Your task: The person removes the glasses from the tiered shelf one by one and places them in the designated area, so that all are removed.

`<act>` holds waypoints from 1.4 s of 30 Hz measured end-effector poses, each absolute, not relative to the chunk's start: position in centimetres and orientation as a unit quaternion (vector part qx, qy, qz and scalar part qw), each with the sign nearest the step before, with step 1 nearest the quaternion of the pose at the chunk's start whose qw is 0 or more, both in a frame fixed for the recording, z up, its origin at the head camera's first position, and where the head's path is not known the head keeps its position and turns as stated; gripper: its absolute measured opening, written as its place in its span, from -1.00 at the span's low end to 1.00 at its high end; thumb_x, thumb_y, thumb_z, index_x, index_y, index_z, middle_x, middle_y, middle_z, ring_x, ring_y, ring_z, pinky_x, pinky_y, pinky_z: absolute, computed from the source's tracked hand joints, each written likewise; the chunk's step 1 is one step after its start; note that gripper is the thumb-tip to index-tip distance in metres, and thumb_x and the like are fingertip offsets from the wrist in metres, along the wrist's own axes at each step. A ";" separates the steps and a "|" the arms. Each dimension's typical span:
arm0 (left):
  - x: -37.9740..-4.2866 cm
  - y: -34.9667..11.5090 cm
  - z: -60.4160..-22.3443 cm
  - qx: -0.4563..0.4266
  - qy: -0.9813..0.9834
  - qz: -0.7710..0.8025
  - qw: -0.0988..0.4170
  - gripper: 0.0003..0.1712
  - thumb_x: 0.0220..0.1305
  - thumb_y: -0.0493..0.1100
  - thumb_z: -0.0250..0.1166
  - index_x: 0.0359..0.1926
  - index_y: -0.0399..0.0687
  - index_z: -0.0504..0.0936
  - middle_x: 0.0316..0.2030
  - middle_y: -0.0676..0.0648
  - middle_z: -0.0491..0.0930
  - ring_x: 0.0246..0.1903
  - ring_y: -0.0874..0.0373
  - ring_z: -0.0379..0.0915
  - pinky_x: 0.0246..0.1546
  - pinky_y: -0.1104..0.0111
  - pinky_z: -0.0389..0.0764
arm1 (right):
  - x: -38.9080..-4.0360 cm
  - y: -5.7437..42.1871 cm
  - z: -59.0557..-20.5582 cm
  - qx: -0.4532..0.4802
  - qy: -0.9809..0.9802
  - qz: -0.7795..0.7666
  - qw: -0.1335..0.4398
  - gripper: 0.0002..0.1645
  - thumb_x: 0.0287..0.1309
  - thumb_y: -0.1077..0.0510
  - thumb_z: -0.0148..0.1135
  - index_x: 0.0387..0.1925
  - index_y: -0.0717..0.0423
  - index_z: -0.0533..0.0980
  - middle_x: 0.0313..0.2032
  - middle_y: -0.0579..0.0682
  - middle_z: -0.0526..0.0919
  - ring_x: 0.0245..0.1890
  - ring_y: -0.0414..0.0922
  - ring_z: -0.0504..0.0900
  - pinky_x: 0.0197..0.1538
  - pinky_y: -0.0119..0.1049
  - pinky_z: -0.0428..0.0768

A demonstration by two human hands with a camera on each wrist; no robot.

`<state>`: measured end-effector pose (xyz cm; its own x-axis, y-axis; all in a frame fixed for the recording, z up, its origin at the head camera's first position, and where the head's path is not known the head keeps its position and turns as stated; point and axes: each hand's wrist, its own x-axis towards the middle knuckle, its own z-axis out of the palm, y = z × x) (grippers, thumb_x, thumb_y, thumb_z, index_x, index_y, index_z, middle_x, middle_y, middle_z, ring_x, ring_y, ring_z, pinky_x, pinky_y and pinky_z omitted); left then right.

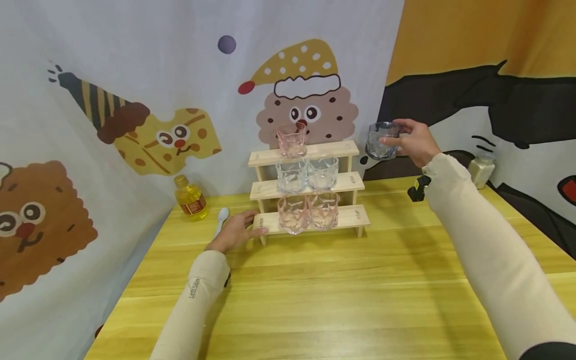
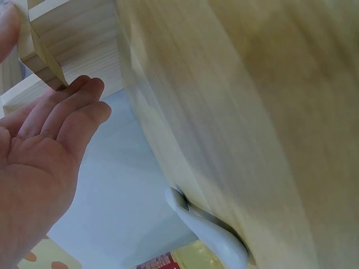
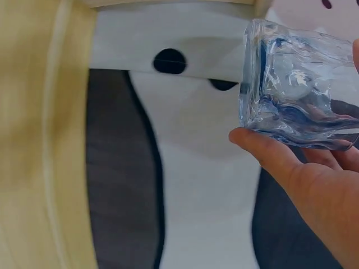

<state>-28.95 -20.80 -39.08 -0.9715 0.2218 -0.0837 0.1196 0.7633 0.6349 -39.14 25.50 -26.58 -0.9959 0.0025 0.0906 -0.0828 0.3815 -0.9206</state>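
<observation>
My right hand [image 1: 416, 142] holds a clear bluish glass [image 1: 382, 142] in the air, right of the top tier of a three-step wooden stand [image 1: 351, 216]. In the right wrist view, fingers and thumb lie along the sides of this glass [image 3: 297, 84]. At the stand's lowest tier, my left hand [image 1: 231, 232] grips the left end of the board, thumb in front and fingers behind. A pink glass [image 1: 292, 142] stands on the top tier's left half. Two clear glasses [image 1: 291, 175] occupy the middle tier, and two pinkish glasses [image 1: 323, 211] the bottom one.
A pale spoon [image 1: 222, 216] lies left of the stand, near a bottle of yellow liquid [image 1: 191, 200]. Toward the right stand a small black object [image 1: 418, 190] and a lidded jar [image 1: 481, 170]. A printed curtain [image 1: 180, 60] hangs behind the wooden table [image 1: 315, 300].
</observation>
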 end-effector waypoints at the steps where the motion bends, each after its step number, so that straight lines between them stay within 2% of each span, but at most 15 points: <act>1: -29.0 -20.8 -39.1 0.091 0.937 0.329 0.076 -0.05 0.30 0.20 0.34 0.51 -0.16 0.22 0.45 -0.27 0.33 0.43 -0.15 0.31 0.42 -0.02 0.40 | -39.1 25.7 -27.0 0.025 -0.831 0.554 0.038 0.07 0.25 -0.10 0.36 0.60 -0.03 -0.01 0.57 0.20 0.04 0.43 0.15 0.29 0.41 0.23 0.40; 9: -29.0 -20.7 -39.2 0.095 0.939 0.324 0.072 -0.04 0.29 0.21 0.35 0.52 -0.18 0.21 0.45 -0.27 0.32 0.42 -0.15 0.32 0.41 -0.02 0.41 | -39.0 26.2 -30.9 0.038 -0.848 0.529 0.029 0.06 0.27 -0.10 0.34 0.60 0.06 -0.01 0.51 0.27 0.15 0.24 0.07 0.43 0.24 0.11 0.58; 15: -28.9 -20.8 -39.2 0.098 0.936 0.331 0.071 -0.05 0.31 0.19 0.34 0.52 -0.20 0.21 0.45 -0.28 0.32 0.42 -0.16 0.32 0.41 -0.01 0.40 | -39.0 25.9 -33.8 0.036 -0.838 0.544 -0.005 0.04 0.29 0.00 0.36 0.59 0.10 -0.01 0.48 0.28 0.23 0.22 0.03 0.42 0.24 0.11 0.56; 21: -28.9 -20.8 -39.3 0.097 0.935 0.334 0.070 -0.06 0.31 0.17 0.34 0.52 -0.19 0.21 0.45 -0.27 0.32 0.42 -0.16 0.32 0.41 0.00 0.41 | -39.2 25.7 -36.4 0.047 -0.840 0.539 -0.028 -0.02 0.29 0.10 0.35 0.56 0.18 0.04 0.41 0.30 0.30 -0.06 -0.25 0.51 0.02 -0.18 0.64; 23: -28.9 -20.8 -39.4 0.097 0.935 0.333 0.070 -0.06 0.32 0.16 0.34 0.52 -0.18 0.20 0.45 -0.27 0.32 0.42 -0.15 0.32 0.41 0.00 0.41 | -39.2 25.6 -37.0 0.049 -0.842 0.537 -0.033 -0.03 0.29 0.13 0.34 0.56 0.20 0.04 0.39 0.32 0.30 -0.11 -0.25 0.49 -0.04 -0.21 0.63; 27: -29.0 -20.8 -39.3 0.096 0.936 0.331 0.070 -0.06 0.32 0.17 0.34 0.52 -0.18 0.20 0.45 -0.28 0.32 0.43 -0.15 0.32 0.42 0.00 0.40 | -39.1 25.4 -37.6 0.048 -0.849 0.524 -0.036 -0.02 0.28 0.17 0.34 0.55 0.24 0.03 0.42 0.38 0.23 -0.01 -0.04 0.45 -0.04 -0.12 0.59; 33: -29.0 -20.7 -39.4 0.095 0.937 0.328 0.070 -0.06 0.32 0.18 0.33 0.52 -0.17 0.21 0.44 -0.27 0.33 0.42 -0.16 0.32 0.42 -0.01 0.40 | -39.0 25.2 -38.1 0.038 -0.864 0.500 -0.041 0.01 0.25 0.18 0.34 0.55 0.30 0.00 0.51 0.42 0.06 0.29 0.26 0.34 0.25 0.15 0.52; 37: -29.0 -20.6 -39.3 0.094 0.937 0.330 0.071 -0.07 0.32 0.18 0.33 0.52 -0.17 0.21 0.44 -0.27 0.33 0.42 -0.16 0.33 0.41 -0.01 0.41 | -39.2 25.1 -38.3 0.031 -0.867 0.496 -0.036 0.04 0.22 0.18 0.37 0.54 0.31 -0.01 0.51 0.41 0.08 0.38 0.31 0.28 0.38 0.23 0.42; 42: -29.0 -20.6 -39.3 0.087 0.934 0.338 0.076 -0.07 0.31 0.17 0.35 0.52 -0.15 0.21 0.45 -0.26 0.33 0.42 -0.15 0.32 0.41 0.00 0.41 | -39.4 25.0 -38.6 0.027 -0.867 0.496 -0.021 0.05 0.19 0.21 0.38 0.53 0.32 0.00 0.50 0.40 0.09 0.42 0.32 0.23 0.41 0.19 0.38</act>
<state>-29.02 -20.59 -39.27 -0.9733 0.2139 -0.0831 0.1111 0.7559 0.6452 -39.44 25.03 -38.62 -0.9976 -0.0680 -0.0086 -0.0270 0.5055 -0.8624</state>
